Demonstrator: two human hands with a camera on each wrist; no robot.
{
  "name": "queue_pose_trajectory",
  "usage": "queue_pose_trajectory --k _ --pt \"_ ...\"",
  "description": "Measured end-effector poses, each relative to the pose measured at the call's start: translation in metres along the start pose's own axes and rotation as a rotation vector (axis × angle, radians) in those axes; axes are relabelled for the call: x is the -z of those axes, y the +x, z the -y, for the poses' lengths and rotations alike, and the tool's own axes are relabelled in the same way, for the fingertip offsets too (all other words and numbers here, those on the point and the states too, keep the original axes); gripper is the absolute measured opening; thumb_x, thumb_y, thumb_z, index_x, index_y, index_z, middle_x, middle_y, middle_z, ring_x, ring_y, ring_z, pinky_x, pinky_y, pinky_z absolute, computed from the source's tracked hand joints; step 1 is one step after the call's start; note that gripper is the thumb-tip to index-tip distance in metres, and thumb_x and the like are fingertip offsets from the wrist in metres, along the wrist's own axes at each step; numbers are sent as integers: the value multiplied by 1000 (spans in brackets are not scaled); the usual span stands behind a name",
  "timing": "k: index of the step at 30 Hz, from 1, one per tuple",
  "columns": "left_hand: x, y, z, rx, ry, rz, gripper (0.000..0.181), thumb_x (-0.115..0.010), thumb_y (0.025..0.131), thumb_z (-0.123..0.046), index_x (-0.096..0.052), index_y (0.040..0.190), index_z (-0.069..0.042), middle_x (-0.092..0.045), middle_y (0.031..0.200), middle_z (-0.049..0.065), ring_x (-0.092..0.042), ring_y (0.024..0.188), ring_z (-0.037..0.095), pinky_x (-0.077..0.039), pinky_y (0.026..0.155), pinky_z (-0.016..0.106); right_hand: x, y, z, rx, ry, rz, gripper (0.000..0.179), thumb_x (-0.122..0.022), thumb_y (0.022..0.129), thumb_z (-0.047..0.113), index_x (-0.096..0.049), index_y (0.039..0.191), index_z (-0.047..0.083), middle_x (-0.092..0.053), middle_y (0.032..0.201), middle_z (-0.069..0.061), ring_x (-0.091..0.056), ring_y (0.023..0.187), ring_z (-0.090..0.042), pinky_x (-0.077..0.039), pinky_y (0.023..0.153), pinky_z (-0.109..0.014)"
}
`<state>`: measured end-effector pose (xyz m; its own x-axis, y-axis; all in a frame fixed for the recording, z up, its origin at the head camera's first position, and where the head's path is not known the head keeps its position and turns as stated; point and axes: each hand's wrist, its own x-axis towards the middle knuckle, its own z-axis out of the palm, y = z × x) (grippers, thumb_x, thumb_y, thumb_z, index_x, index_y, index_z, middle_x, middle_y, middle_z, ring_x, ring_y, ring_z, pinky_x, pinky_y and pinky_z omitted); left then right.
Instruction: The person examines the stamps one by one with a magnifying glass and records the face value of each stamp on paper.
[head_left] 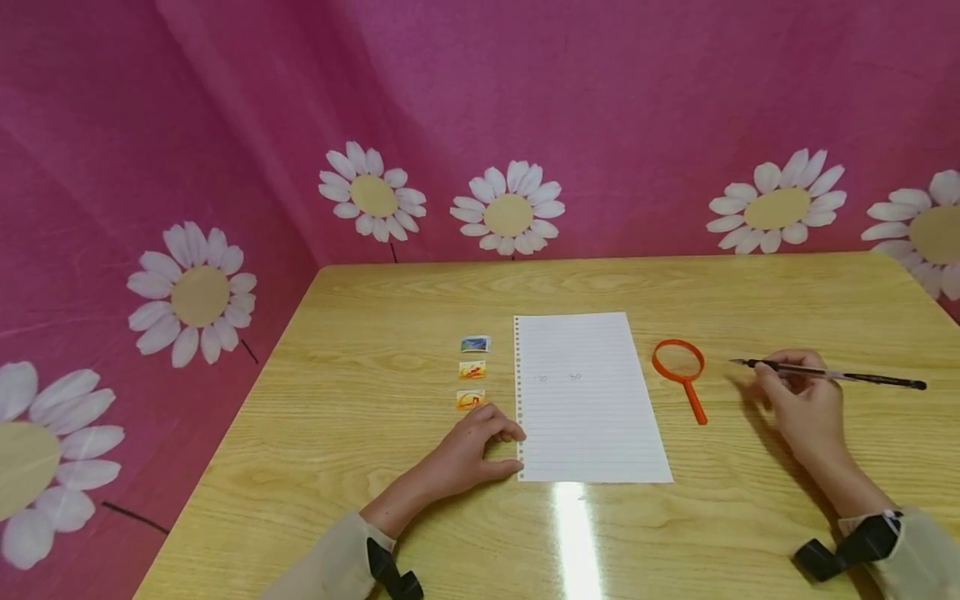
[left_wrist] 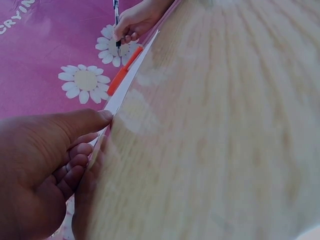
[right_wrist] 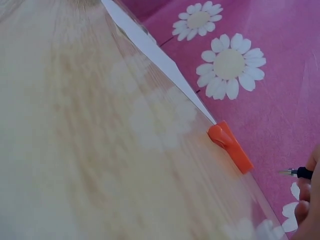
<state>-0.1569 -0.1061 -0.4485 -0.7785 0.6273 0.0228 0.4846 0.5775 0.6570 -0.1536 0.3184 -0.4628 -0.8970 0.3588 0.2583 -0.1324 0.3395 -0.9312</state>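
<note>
- Cloth (head_left: 247, 117), deep pink and printed with white daisies, is hung at the left and along the back of the wood-grained worktop (head_left: 360, 367).
- Left sleeve (head_left: 330, 562), pale, is crossed near the cuff by a dark wrist strap (head_left: 386, 571).
- Three small picture cards (head_left: 472, 370) are laid in a column left of the paper; the farthest is mostly blue, the nearer two are yellow with red marks.
- Left hand (head_left: 472, 446) is placed just below the nearest card; its thumb and forefinger are parted, with both tips rested on the paper's punched edge, and the other fingers are loosely bent.
- Lined paper (head_left: 592, 433) is laid flat near the middle of the worktop; two faint numbers are written on it, the right one apparently 80.
- Magnifying glass (head_left: 686, 380), orange-red, is set just right of the paper, its handle pointed toward the person.
- Pen (head_left: 862, 377) is pinched between the fingers of the right hand (head_left: 810, 408), its tip directed left toward the magnifying glass and held apart from it.
- Right sleeve (head_left: 926, 554) is likewise strapped in black.
</note>
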Motion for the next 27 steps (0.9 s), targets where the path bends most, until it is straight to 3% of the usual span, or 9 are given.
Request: queue_pose_trajectory --k 6,14,21,25,27 --pt "0 0 1 -18 -5 -2 26 -74 88 -24 -66 111 -14 -54 100 -1 -48 93 10 -43 85 24 5 1 -2 8 -31 22 15 -60 96 9 -56 102 23 -54 89 17 -54 72 6 -45 57 -9" --pt "-1 0 1 -6 0 -5 27 -74 87 -25 -66 111 -14 -54 101 -2 -48 93 9 -44 85 23 11 3 -3 -5 -87 91 13 -56 99 18 -54 109 27 -53 86 18 -51 66 3 -41 53 -16" --pt "-1 0 0 1 -6 -7 27 -74 87 -25 -66 111 -15 -54 101 -3 -48 93 9 -43 86 23 12 5 -4 140 -91 72 29 -58 97 6 -57 124 16 -60 91 27 -57 73 11 -43 55 -10" --pt "-1 0 -1 0 -8 -7 27 -74 87 -25 -66 110 -15 -55 101 -3 -48 93 9 -43 86 23 15 6 -3 225 6 103 38 -55 94 -7 -56 130 5 -64 95 24 -60 74 9 -45 56 -9" --pt "-1 0 0 2 -6 -6 27 -74 87 -25 -66 111 -15 -54 101 -3 -48 94 9 -43 86 23 17 7 -3 226 63 130 38 -52 96 -7 -56 132 2 -66 96 22 -60 76 8 -45 58 -9"
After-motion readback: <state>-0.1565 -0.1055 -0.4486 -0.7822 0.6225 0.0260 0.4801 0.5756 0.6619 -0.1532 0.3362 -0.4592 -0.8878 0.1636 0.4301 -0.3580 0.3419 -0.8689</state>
